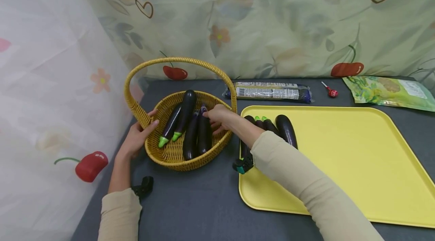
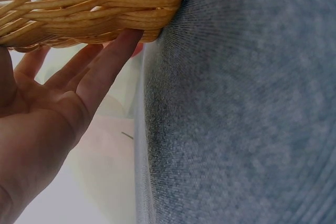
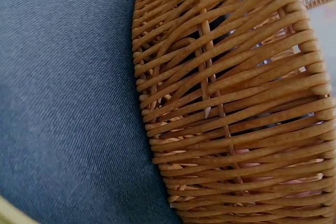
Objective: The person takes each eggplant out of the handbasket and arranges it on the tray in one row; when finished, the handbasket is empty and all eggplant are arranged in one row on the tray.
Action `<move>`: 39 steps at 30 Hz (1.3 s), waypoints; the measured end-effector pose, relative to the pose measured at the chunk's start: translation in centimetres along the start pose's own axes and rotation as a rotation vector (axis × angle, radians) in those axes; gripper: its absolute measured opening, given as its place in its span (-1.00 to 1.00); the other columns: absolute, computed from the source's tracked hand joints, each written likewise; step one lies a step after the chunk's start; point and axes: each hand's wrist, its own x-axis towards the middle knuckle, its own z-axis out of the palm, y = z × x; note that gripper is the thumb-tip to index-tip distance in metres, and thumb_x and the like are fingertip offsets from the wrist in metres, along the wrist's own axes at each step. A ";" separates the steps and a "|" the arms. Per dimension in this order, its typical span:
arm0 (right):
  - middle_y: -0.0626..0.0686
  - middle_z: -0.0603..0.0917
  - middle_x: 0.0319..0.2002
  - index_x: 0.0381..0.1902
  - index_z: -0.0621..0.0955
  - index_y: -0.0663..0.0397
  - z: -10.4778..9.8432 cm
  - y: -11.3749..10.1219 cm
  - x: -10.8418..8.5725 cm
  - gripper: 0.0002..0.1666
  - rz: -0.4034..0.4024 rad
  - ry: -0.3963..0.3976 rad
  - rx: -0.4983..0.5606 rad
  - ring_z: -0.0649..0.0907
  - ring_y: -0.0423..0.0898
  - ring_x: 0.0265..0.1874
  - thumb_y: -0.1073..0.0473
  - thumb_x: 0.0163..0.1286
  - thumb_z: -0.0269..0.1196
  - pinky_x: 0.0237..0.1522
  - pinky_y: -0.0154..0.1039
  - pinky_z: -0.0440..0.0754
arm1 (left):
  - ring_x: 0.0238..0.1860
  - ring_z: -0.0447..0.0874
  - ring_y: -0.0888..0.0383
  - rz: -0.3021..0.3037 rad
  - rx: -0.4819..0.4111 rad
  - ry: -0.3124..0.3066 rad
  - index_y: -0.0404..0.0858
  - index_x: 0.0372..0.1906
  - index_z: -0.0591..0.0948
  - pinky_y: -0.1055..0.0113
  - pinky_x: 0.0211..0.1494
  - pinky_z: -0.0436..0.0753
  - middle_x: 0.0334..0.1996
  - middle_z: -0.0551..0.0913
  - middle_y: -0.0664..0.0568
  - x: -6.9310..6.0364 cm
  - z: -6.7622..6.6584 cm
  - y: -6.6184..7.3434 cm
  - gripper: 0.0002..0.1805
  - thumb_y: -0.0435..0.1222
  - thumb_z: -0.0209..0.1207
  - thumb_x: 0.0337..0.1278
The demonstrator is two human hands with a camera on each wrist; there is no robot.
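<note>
A woven basket (image 1: 190, 164) with a tall arched handle stands on the dark cloth. Several eggplants (image 1: 186, 110) lie inside it, two with green ends toward the person. At the basket's left side, my left hand (image 1: 135, 139) grips the rim beside the handle's base, thumb over the edge. From the left wrist, its fingers (image 2: 107, 69) touch the outer weave. My right hand (image 1: 220, 116) reaches under the handle into the basket and pinches the far end of the rightmost eggplant (image 1: 204, 135). In the right wrist view, the basket wall (image 3: 236, 98) hides most of that hand.
To the right lies a yellow tray (image 1: 353, 150), with several more eggplants (image 1: 286, 130) at its left end, partly under the right forearm. Along the back are a long packet (image 1: 268, 91), a red lollipop (image 1: 332, 92) and a green bag (image 1: 391, 91). Patterned curtains hang behind and left.
</note>
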 end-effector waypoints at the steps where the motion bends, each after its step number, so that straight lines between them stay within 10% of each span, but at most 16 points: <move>1: 0.35 0.44 0.18 0.36 0.26 0.30 0.0 0.0 0.1 -0.42 0.006 -0.001 0.000 0.49 0.22 0.11 0.12 0.50 0.06 -0.12 0.02 0.59 | 0.33 0.21 -0.06 0.000 0.001 0.000 -0.18 0.48 0.15 0.52 -0.06 0.49 0.41 0.19 -0.12 0.0 0.0 0.0 -0.23 0.02 0.10 0.30; 39: 0.12 0.48 0.04 0.22 0.38 0.10 0.3 -1.4 -0.2 -0.48 -0.104 -0.049 0.032 0.56 0.04 -0.01 0.07 0.39 0.22 -0.25 -0.09 0.64 | 0.28 0.25 -0.11 -0.013 0.002 -0.010 -0.11 0.49 0.15 0.50 -0.08 0.51 0.37 0.20 -0.24 -0.3 0.0 0.2 -0.28 0.00 0.08 0.33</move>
